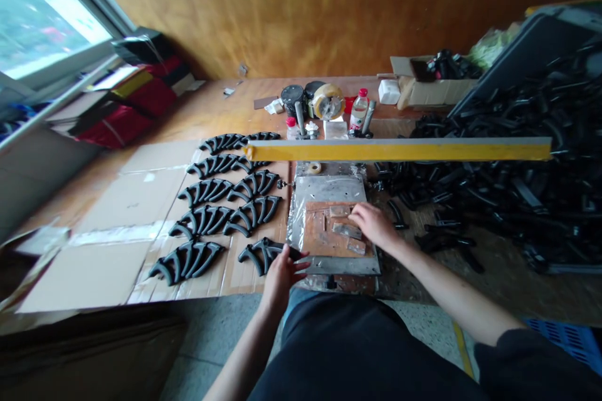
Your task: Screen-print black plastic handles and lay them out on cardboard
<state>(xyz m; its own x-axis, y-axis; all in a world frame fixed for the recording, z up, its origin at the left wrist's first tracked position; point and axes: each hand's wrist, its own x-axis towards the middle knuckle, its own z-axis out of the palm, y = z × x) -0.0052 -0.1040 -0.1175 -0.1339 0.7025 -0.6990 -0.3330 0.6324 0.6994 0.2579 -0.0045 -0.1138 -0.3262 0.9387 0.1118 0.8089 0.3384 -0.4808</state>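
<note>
My left hand (281,277) is closed around one end of a black curved plastic part (294,254), at the near left corner of a metal plate (329,187). That part lies close to a short row of similar black curved parts (256,258) on the cardboard. Over a brown board (314,239) on the plate, my right hand (375,224) has thumb and fingertips pinched together. Whatever they hold is too small to make out. Beside those fingertips, several small blocks (347,230) sit on the board.
Fanned rows of black parts (188,262) lie on cardboard (136,203) at left. A yellow bar (399,151) spans above the plate. Behind it stand a tape roll (328,102) and a red-capped bottle (359,109). A large heap of black parts (493,194) covers the right side.
</note>
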